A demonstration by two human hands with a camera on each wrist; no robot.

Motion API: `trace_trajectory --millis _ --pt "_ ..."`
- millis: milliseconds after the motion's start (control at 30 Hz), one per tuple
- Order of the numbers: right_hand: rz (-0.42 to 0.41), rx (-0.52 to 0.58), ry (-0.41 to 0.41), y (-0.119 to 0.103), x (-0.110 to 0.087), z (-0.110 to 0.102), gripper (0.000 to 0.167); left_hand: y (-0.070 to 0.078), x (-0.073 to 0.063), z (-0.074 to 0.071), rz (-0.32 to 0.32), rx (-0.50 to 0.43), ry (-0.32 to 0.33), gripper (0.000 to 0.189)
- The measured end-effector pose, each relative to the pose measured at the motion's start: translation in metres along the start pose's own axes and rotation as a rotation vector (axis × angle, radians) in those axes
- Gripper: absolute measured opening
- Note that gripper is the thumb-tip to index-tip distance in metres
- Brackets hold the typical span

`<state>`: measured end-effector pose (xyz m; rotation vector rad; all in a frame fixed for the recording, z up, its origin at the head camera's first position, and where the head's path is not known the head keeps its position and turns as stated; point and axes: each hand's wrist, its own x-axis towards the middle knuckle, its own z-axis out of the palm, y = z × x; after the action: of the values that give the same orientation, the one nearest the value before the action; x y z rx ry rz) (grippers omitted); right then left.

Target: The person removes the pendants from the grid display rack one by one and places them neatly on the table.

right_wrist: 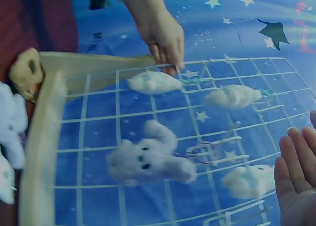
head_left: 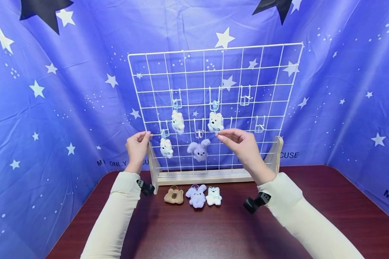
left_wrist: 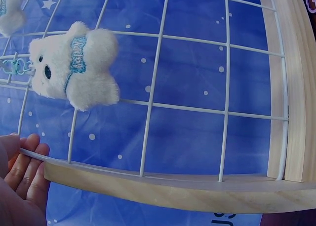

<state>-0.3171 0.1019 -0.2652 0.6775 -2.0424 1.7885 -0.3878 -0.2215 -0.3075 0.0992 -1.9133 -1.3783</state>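
My left hand (head_left: 138, 145) grips the left side wire of a white grid rack (head_left: 215, 52), just above its wooden foot; the left wrist view shows the thumb and fingers (left_wrist: 30, 169) about that wire. Close by hangs a white bear plush keychain (head_left: 166, 148) on a hook. My right hand (head_left: 241, 144) is raised before the rack, its fingers nearly straight and right at the lower edge of another hanging white bear (head_left: 215, 122). Between the hands hangs a lilac long-eared plush (head_left: 200, 150). A third white bear (head_left: 178, 122) hangs at the upper left.
On the dark red table (head_left: 197, 230), in front of the rack's wooden base (head_left: 207, 177), lie a brown plush (head_left: 173, 196), a lilac plush (head_left: 197, 196) and a white plush (head_left: 213, 196). Bare hooks (head_left: 245, 100) hang at the right. A blue star-patterned cloth (head_left: 94, 108) surrounds the table.
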Motion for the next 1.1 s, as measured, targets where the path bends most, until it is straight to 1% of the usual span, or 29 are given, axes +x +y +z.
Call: trace_trajectory --millis 133,300,400,533,633,733,867,967,1100 --pt "-0.046 -0.003 0.088 -0.009 0.018 0.001 0.031 0.000 0.000 -0.001 0.002 0.000 0.000 0.021" --pt "-0.098 -0.034 0.201 -0.010 0.039 0.004 0.027 -0.002 -0.001 -0.002 -0.015 -0.004 -0.011 0.021" --pt "-0.121 -0.072 0.243 -0.008 0.050 0.006 0.024 -0.003 0.000 -0.002 -0.029 -0.011 -0.017 0.021" --pt "-0.144 -0.149 0.281 -0.004 0.063 0.008 0.021 -0.002 0.001 -0.001 -0.043 -0.009 -0.020 0.023" --pt "-0.154 -0.205 0.298 -0.001 0.070 0.009 0.019 -0.002 0.002 -0.001 -0.039 0.000 -0.021 0.023" --pt "-0.152 -0.245 0.294 0.001 0.074 0.010 0.018 -0.001 0.001 0.000 -0.035 -0.008 -0.022 0.022" --pt "-0.158 -0.266 0.284 0.003 0.077 0.012 0.017 0.000 0.001 0.000 -0.038 -0.026 -0.020 0.022" --pt "-0.159 -0.272 0.302 0.004 0.080 0.016 0.017 0.000 0.001 0.000 -0.041 -0.026 -0.022 0.023" --pt "-0.138 -0.295 0.342 0.004 0.083 0.020 0.018 0.000 0.001 0.001 -0.041 -0.022 -0.024 0.023"
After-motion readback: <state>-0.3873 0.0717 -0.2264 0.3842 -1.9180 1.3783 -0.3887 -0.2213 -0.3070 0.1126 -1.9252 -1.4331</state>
